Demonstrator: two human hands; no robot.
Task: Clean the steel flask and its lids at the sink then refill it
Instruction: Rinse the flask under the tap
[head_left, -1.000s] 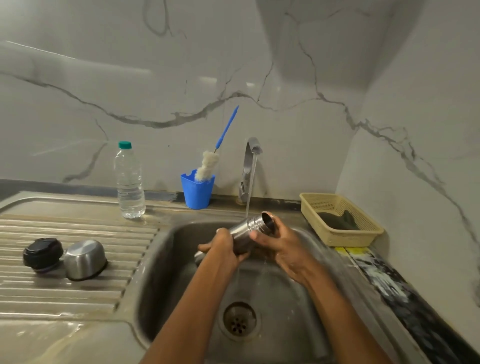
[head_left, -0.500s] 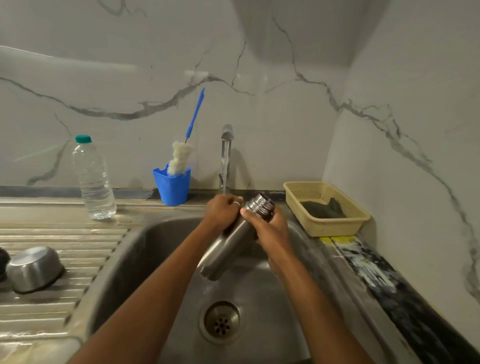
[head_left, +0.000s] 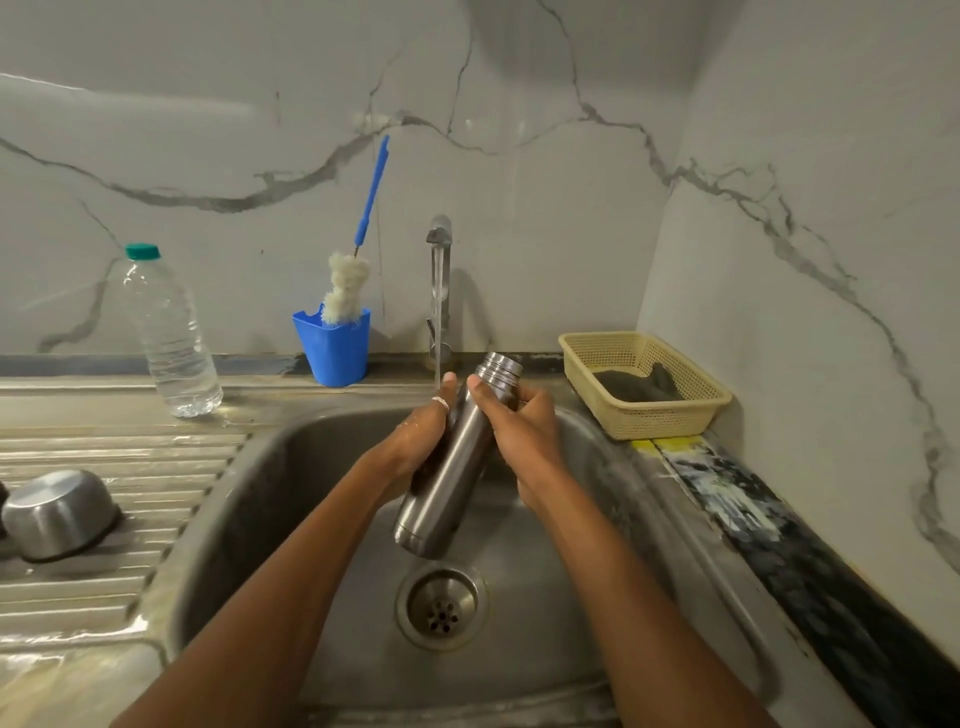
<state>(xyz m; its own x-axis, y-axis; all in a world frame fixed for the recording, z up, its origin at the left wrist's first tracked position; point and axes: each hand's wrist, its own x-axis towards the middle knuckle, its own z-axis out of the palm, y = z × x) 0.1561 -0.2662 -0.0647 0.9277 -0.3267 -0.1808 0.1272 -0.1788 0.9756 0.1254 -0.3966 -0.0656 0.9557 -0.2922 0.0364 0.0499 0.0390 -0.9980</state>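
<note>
**Steel flask held aslant over the sink, both hands on it**

Held over the sink (head_left: 291, 467) basin: the steel flask (head_left: 457, 467), tilted, threaded mouth up and toward the back wall, base down above the drain (head_left: 441, 608). Right hand (head_left: 519, 421) clamped round the upper body just below the neck, thumb lying along the front. Left hand (head_left: 423, 431) pressed flat against the flask's left side, fingers together and pointing up, a pale ring on one finger (whether the palm truly grips or merely rests there, hard to tell). Thin stream of water falling from the tap (head_left: 439, 234), meeting the left fingertips just beside the flask's neck.

On the ribbed draining board to the left: a steel cup lid (head_left: 57, 512), upside down, with a dark object at the frame's edge just touching it (too cropped to name). Further back on the worktop (head_left: 78, 395), a clear plastic bottle (head_left: 171, 338) with a green cap, upright. Between bottle and tap, a blue cup (head_left: 335, 348) holding a bottle brush (head_left: 345, 286), white bristles up, blue handle leaning right. Right of the sink, a cream mesh basket (head_left: 649, 415) with a dark scrubbing pad (head_left: 636, 384) inside.
</note>
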